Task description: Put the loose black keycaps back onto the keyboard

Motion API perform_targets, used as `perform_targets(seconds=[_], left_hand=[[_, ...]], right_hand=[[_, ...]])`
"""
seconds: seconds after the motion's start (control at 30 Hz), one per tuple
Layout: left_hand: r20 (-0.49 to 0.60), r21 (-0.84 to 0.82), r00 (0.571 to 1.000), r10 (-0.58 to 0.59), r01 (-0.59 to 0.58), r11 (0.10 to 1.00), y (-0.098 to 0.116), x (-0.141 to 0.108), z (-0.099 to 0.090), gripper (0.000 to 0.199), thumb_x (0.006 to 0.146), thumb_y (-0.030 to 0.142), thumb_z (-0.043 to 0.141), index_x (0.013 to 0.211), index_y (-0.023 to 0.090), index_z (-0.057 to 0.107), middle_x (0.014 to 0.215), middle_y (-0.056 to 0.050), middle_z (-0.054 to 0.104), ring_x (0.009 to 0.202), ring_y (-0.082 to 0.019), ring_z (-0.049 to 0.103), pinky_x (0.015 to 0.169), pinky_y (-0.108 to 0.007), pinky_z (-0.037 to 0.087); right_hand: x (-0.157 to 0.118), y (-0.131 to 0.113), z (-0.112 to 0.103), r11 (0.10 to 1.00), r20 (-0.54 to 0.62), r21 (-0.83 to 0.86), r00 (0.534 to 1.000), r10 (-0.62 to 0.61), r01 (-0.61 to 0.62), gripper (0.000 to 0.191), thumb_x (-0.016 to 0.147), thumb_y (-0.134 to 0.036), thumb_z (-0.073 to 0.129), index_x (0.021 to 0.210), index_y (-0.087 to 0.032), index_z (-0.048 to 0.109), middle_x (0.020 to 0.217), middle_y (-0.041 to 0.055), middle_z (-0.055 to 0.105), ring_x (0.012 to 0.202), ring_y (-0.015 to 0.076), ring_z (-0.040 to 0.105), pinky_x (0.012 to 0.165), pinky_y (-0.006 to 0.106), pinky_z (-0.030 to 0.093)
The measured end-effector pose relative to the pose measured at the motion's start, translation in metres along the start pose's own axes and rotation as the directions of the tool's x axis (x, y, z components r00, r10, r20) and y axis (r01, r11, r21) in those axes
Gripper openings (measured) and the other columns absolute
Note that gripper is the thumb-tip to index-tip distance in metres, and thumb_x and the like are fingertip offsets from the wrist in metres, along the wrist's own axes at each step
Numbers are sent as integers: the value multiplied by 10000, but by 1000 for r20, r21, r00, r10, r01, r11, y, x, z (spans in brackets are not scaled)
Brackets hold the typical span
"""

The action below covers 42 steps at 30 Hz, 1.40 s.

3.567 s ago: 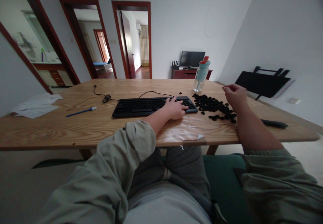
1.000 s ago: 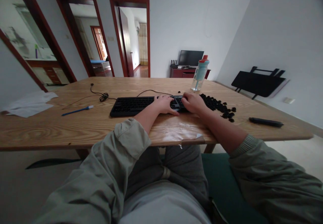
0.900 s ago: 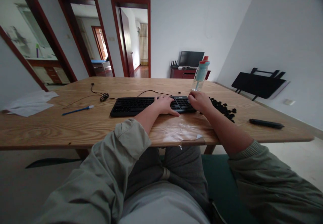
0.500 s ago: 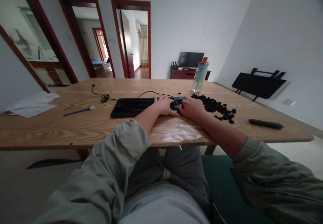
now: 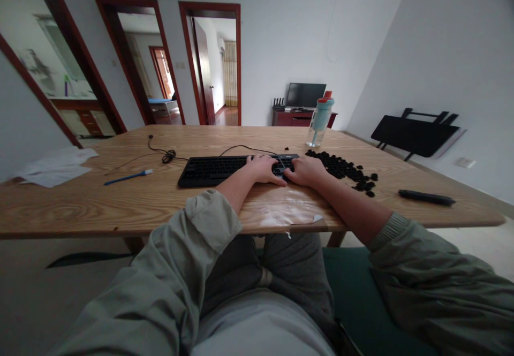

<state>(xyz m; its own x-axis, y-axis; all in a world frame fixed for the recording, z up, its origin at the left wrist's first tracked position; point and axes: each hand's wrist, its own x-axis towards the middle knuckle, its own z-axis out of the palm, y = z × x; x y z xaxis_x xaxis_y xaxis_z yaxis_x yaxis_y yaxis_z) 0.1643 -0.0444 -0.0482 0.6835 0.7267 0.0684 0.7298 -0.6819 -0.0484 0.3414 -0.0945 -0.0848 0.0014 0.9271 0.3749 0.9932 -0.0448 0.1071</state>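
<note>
A black keyboard lies flat on the wooden table in front of me. My left hand rests across its right part, fingers spread over the keys and thumb stretched along the front edge. Right beside it, at the keyboard's right end, my right hand is closed, with the thumb and fingers bent down onto the key area. What its fingertips may hold is hidden or too small to make out. Just right of that hand is a spread pile of loose black keycaps.
A water bottle stands behind the pile. A blue brush, a coiled cable and white paper lie to the left. At the right is a long black object. Clear film covers the front edge.
My right hand's fingers have shifted slightly at the keyboard's right end. My left hand stays in place on the keyboard. The whole view has moved a little.
</note>
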Motion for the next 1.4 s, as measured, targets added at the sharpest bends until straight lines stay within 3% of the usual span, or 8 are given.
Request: perform_targets(seconds=[0.23,0.47,0.67,0.9,1.07,1.4], left_hand=[[0,-10,1000,2,-2,1000,-3,4,3,1095,522,935,573,1404,288,515,1514,-88,431,1374,-378,346,1115,-607,268],[-13,-13,1000,9,-9,1000,-3,3,2,1057,519,936,574,1357,292,550,1474,-82,478,1344,-371,381,1105,-574,296],[-1,-8,1000,9,-9,1000,-4,5,3,1080,529,936,566,1397,294,519,1492,-90,454,1356,-374,370,1099,-581,299],[-4,-18,1000,19,-19,1000,-5,6,4,1050,541,927,570,1391,313,517,1501,-77,448,1356,-391,372,1092,-599,305],[-11,-15,1000,20,-20,1000,-5,4,5,1098,529,931,576,1426,303,490,1524,-79,419,1376,-396,350,1125,-602,268],[5,-19,999,42,-41,999,-8,5,6,1103,550,927,568,1446,293,467,1540,-97,394,1383,-385,348,1116,-612,283]], right_hand=[[6,5,-7,999,54,18,998,-39,38,528,866,-582,433,887,-140,722,871,150,709,798,291,669,672,342,473],[7,2,-12,990,48,76,991,-123,119,431,863,-504,459,931,-170,723,911,120,715,803,266,659,677,329,455],[11,-8,-6,999,33,38,999,-18,17,494,923,-441,362,941,-120,736,942,177,708,851,295,669,720,351,460],[5,-1,-4,996,3,77,999,-54,53,469,907,-498,396,887,-160,721,882,129,710,796,265,659,667,321,438],[-11,9,-9,1000,-38,25,999,-3,4,496,913,-523,385,879,-158,718,894,134,702,786,277,657,650,335,431],[-21,-1,-10,999,-64,-10,997,30,-31,457,921,-459,388,910,-134,708,948,157,698,821,280,666,671,341,436]])
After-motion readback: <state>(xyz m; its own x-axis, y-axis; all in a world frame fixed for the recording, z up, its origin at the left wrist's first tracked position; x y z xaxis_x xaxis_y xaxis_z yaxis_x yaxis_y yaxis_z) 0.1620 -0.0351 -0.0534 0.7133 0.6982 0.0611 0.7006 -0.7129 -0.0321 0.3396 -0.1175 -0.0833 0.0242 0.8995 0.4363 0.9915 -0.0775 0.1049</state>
